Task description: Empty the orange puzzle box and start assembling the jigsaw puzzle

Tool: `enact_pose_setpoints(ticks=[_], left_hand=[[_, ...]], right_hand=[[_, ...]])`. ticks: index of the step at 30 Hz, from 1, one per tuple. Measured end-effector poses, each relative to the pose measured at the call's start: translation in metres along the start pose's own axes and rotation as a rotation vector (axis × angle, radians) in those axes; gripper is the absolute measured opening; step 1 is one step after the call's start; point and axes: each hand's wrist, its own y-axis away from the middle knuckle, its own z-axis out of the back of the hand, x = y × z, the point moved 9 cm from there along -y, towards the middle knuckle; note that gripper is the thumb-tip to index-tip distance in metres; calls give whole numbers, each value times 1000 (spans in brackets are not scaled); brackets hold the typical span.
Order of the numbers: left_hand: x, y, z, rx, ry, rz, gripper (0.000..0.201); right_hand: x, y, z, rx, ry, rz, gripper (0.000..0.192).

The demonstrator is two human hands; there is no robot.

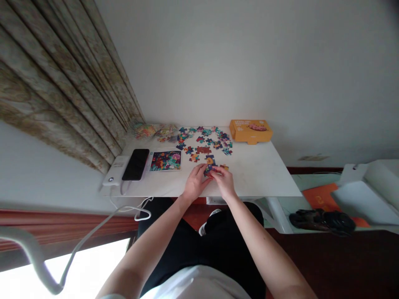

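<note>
Both of my hands meet near the front edge of the white table. The fingertips of my left hand (195,182) press on the left side of a dark blue puzzle piece (208,169). From the other side, my right hand (225,182) pinches at the same spot, partly covering it. Just beyond lies a blue piece with an orange shape (210,160). An orange-brown piece (224,167) peeks out past my right fingers. Farther back are a joined brown section (203,150) and several loose, colourful puzzle pieces (217,145).
A printed picture card (165,161) lies left of my hands, beside a black phone (136,164) and a white device (116,171) with a cable. Clear plastic bags (166,131) of pieces sit at the back left. A yellow puzzle box (251,131) stands at the back right of the table (264,178).
</note>
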Motion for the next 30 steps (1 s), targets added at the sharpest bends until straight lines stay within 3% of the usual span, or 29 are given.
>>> enact_pose_setpoints(ticks=[5,10,13,18,24,30], left_hand=[[13,-7,5,53,-68,-51,43],[32,-21,9,139,-167,-65,37],[40,-24,5,211,-202,-59,38],[44,-29,-1,247,-229,-38,39],[47,-35,-3,255,-279,0,36],[34,-28,-6,236,-275,-114,39]], right_hand=[[4,-12,5,75,93,31,40],[48,-23,25,-28,704,451,30],[52,-23,20,25,1000,575,29],[36,-20,5,169,1188,596,33],[35,-21,3,175,1220,588,30],[36,-21,3,178,1225,596,29]])
